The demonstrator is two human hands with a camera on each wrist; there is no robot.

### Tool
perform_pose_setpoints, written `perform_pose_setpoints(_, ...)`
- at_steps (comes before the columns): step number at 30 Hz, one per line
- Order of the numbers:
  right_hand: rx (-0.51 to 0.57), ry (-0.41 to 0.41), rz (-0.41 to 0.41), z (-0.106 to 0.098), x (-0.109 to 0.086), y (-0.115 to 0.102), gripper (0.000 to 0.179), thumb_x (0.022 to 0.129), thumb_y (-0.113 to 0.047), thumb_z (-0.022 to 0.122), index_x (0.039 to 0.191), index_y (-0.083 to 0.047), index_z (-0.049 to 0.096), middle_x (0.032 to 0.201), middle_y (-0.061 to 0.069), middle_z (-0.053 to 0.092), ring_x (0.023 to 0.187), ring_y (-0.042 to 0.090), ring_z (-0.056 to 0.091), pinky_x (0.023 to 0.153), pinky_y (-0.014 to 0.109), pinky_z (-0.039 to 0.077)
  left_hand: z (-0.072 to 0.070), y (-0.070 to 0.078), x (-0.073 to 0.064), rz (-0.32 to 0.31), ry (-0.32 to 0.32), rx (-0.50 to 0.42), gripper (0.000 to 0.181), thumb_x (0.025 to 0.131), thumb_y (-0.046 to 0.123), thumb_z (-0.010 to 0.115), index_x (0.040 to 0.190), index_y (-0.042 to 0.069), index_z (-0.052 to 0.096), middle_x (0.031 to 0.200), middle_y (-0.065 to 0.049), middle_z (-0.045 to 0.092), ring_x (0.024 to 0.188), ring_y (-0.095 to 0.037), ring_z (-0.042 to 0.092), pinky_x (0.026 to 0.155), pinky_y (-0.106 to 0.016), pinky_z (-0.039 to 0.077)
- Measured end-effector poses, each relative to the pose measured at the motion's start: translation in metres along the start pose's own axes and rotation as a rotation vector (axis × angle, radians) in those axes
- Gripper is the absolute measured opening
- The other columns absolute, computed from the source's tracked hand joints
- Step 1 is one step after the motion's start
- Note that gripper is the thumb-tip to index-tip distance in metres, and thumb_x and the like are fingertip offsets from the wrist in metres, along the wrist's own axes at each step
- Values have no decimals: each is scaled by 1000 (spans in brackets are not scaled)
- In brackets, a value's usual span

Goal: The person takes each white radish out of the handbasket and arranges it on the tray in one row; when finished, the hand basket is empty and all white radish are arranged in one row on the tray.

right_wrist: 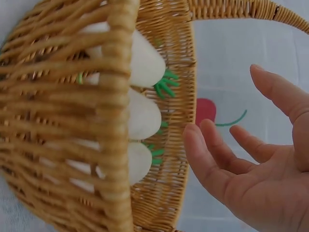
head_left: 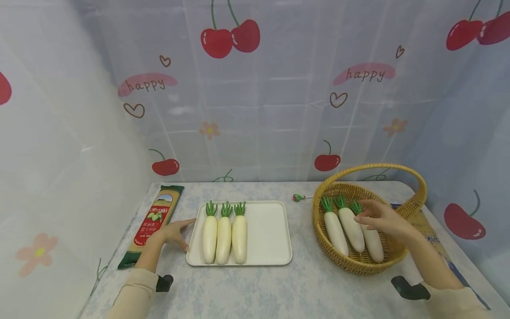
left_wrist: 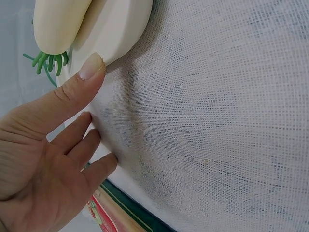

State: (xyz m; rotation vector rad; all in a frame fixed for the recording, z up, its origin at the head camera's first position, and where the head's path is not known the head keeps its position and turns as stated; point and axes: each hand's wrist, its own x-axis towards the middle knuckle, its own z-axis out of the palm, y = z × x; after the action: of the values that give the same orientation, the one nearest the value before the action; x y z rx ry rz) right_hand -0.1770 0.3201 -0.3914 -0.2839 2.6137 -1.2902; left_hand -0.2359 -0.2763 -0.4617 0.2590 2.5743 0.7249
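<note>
My left hand (head_left: 172,232) is at the left edge of a white tray (head_left: 268,232), thumb and fingers spread and holding nothing. In the left wrist view the thumb tip (left_wrist: 91,67) is at the tray's rim; whether it touches, I cannot tell. Three white radishes (head_left: 224,239) with green tops lie side by side on the tray's left half. Over a wicker basket (head_left: 338,262) hovers my right hand (head_left: 386,220), fingers loosely bent with nothing between them. Three more white radishes (head_left: 351,230) lie inside the basket, the rightmost partly covered by that hand.
A noodle packet (head_left: 153,221) in red and green lies left of the tray. Between tray and basket, toward the back, is a small lollipop (head_left: 298,197). The basket's tall handle (head_left: 374,166) arches over its far side. Another packet (head_left: 428,230) lies partly behind the basket.
</note>
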Motion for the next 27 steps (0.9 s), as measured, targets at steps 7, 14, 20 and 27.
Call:
perform_pose_setpoints(7,-52,-16,38,-6,3,6,74,92,-29,61,140,13,23,123,39,44,107,43,53,80,45,55,0,-1,0,-8,2,2,103,59,14,89,144,1,34,140,-35,35,131,-49,31,105,-57,32)
perform_pose_setpoints(14,-90,-49,80,-6,8,9,79,91,-30,62,140,15,20,126,41,39,112,49,47,80,46,54,1,-1,1,-9,-4,-15,103,58,14,89,144,1,34,142,-34,33,132,-49,29,106,-57,31)
perform_pose_setpoints(20,-154,-68,102,-8,14,13,82,89,-30,65,139,16,20,126,43,38,112,53,44,78,47,53,1,-2,2,-6,-3,-4,103,58,14,89,144,1,34,141,-34,33,132,-49,29,105,-58,31)
perform_pose_setpoints(27,-194,-133,90,-11,20,11,84,87,-28,67,138,18,20,121,45,40,102,49,53,72,44,55,1,-1,1,2,-2,-4,102,59,14,89,144,1,34,141,-34,34,131,-49,30,105,-57,31)
